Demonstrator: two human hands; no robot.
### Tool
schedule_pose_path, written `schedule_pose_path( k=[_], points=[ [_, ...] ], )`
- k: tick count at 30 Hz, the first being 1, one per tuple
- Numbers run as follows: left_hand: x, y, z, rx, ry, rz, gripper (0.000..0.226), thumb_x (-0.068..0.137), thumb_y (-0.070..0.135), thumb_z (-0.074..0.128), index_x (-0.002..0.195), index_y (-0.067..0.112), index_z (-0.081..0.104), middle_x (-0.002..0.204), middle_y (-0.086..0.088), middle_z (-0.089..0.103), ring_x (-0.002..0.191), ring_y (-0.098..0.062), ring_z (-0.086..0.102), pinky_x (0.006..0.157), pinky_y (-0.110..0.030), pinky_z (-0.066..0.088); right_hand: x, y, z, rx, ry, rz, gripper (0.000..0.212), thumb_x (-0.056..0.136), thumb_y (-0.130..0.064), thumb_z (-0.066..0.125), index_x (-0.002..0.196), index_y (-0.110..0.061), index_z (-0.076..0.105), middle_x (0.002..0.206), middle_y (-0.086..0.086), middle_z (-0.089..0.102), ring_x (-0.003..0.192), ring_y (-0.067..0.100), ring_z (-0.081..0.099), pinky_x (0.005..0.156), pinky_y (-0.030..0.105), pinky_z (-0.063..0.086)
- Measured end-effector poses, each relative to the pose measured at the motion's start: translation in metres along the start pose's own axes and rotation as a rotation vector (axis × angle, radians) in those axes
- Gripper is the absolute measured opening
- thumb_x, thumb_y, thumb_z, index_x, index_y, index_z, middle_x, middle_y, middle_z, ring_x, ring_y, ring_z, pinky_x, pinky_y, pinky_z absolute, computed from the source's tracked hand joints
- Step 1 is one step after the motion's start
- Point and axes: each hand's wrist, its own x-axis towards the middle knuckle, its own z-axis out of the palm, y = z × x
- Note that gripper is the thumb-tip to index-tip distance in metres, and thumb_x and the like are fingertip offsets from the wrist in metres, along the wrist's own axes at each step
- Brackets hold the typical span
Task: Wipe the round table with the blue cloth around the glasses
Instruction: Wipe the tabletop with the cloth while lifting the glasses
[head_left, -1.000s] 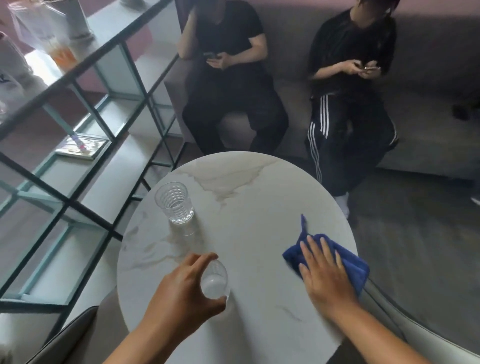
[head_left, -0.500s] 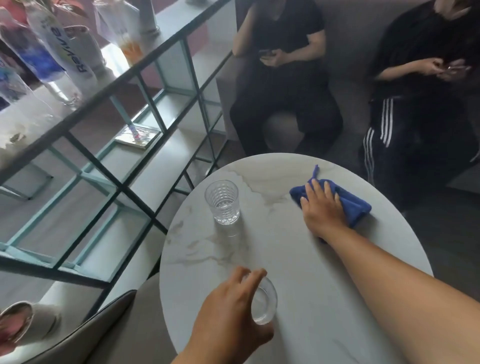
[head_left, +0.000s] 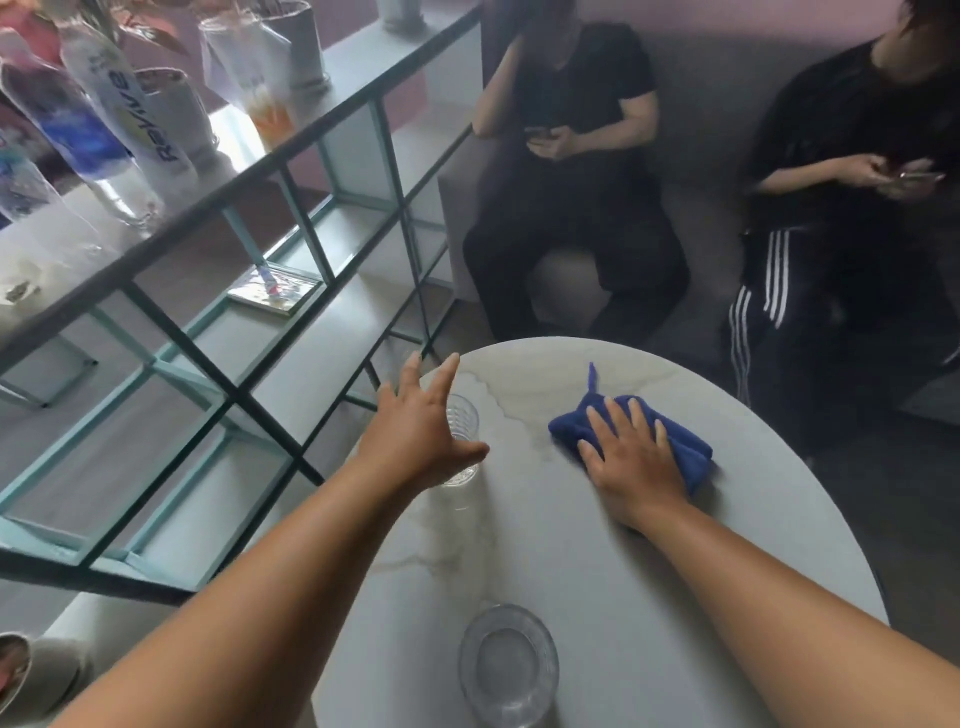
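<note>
The round white marble table (head_left: 597, 561) fills the lower middle of the head view. My right hand (head_left: 634, 462) lies flat, palm down, on the folded blue cloth (head_left: 688, 447) at the table's far right part. My left hand (head_left: 415, 436) reaches over the far-left edge with fingers spread, cupped around a ribbed clear glass (head_left: 465, 418) that it partly hides; the thumb is in front of the glass and the fingers have not closed on it. A second clear glass (head_left: 509, 670) stands free near the front edge, between my forearms.
A dark metal-framed shelf unit (head_left: 311, 228) with glass boards runs along the left, close to the table's edge, with bottles (head_left: 119, 104) on top. Two seated people (head_left: 571, 182) in black hold phones on a grey sofa behind the table. A grey chair back (head_left: 78, 670) sits at bottom left.
My left hand let go of the near glass and moved forward to the far glass. My right hand with the cloth stayed at the far right part of the table.
</note>
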Motion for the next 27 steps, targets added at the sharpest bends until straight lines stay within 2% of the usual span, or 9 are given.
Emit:
schedule_pose_path(
  k=[2,5,9,11,15,18,21,24,27],
  points=[
    [0.013,-0.001,0.004,0.024,-0.05,0.028,0.106,0.069,0.052,0.077,0.155,0.041,0.015,0.163,-0.006,0.018,0.141,-0.035,0.033,0.109,-0.041,0.037,0.02,-0.004,-0.003,0.032,0.018,0.052,0.057,0.102,-0.047,0.022,0.155,-0.026,0.019,0.165,0.0,0.011,0.15,0.027,0.0,0.119,0.047,0.005],
    [0.022,-0.003,0.011,0.06,-0.107,0.069,0.092,0.071,0.045,0.076,0.151,0.039,0.029,0.147,-0.003,0.041,0.127,-0.025,0.05,0.095,-0.033,0.044,0.051,-0.018,-0.007,0.065,0.028,0.075,0.056,0.103,-0.043,0.021,0.155,-0.022,0.019,0.165,0.001,0.012,0.149,0.03,0.002,0.119,0.047,0.007],
    [0.025,-0.007,0.011,0.056,-0.09,0.089,0.074,0.067,0.044,0.077,0.136,0.037,0.05,0.126,0.0,0.054,0.112,-0.024,0.057,0.087,-0.031,0.048,0.08,-0.042,-0.006,0.047,0.045,0.019,0.056,0.104,-0.04,0.021,0.155,-0.017,0.02,0.165,0.003,0.013,0.149,0.03,0.005,0.119,0.045,0.009],
    [0.023,-0.01,0.005,0.025,-0.078,0.087,0.07,0.064,0.044,0.077,0.13,0.038,0.054,0.122,0.001,0.057,0.109,-0.024,0.057,0.087,-0.032,0.05,0.084,-0.055,-0.006,0.026,0.039,-0.041,0.056,0.104,-0.04,0.02,0.154,-0.016,0.021,0.164,0.004,0.014,0.149,0.031,0.006,0.119,0.045,0.01],
    [0.021,-0.018,-0.024,-0.003,0.009,0.066,0.068,0.061,0.043,0.079,0.126,0.039,0.058,0.116,0.001,0.06,0.106,-0.023,0.06,0.084,-0.031,0.049,0.071,-0.099,-0.002,0.018,0.014,-0.259,0.056,0.102,-0.039,0.024,0.152,-0.015,0.028,0.161,0.005,0.024,0.148,0.031,0.013,0.118,0.047,0.014],
    [0.021,-0.018,-0.056,-0.01,0.08,0.061,0.066,0.06,0.042,0.082,0.123,0.037,0.061,0.111,-0.001,0.061,0.103,-0.023,0.06,0.079,-0.027,0.045,0.042,-0.135,0.008,0.012,-0.042,-0.476,0.063,0.092,-0.043,0.02,0.142,-0.014,0.042,0.151,0.008,0.04,0.142,0.034,0.026,0.113,0.05,0.026],
    [0.021,-0.012,-0.081,-0.005,0.131,0.079,0.065,0.061,0.042,0.082,0.123,0.036,0.061,0.11,-0.001,0.061,0.104,-0.024,0.06,0.081,-0.029,0.046,0.002,-0.161,0.025,0.031,-0.068,-0.74,0.055,0.092,-0.041,0.031,0.135,-0.011,0.048,0.145,0.01,0.045,0.137,0.037,0.033,0.11,0.054,0.031],
    [0.02,-0.003,-0.095,-0.033,0.142,0.101,0.068,0.061,0.044,0.081,0.125,0.037,0.06,0.114,0.0,0.061,0.106,-0.022,0.058,0.088,-0.034,0.05,-0.038,-0.156,0.033,0.014,-0.056,-0.968,0.051,0.099,-0.04,0.041,0.143,-0.014,0.041,0.154,0.006,0.038,0.143,0.033,0.024,0.118,0.049,0.018],
    [0.021,0.001,-0.095,-0.046,0.137,0.11,0.069,0.062,0.045,0.081,0.126,0.036,0.059,0.114,0.0,0.06,0.106,-0.022,0.058,0.087,-0.034,0.05,-0.055,-0.123,0.03,0.015,-0.047,-1.045,0.052,0.102,-0.041,0.038,0.149,-0.019,0.037,0.159,0.001,0.032,0.149,0.027,0.016,0.122,0.04,0.001]
  ],
)
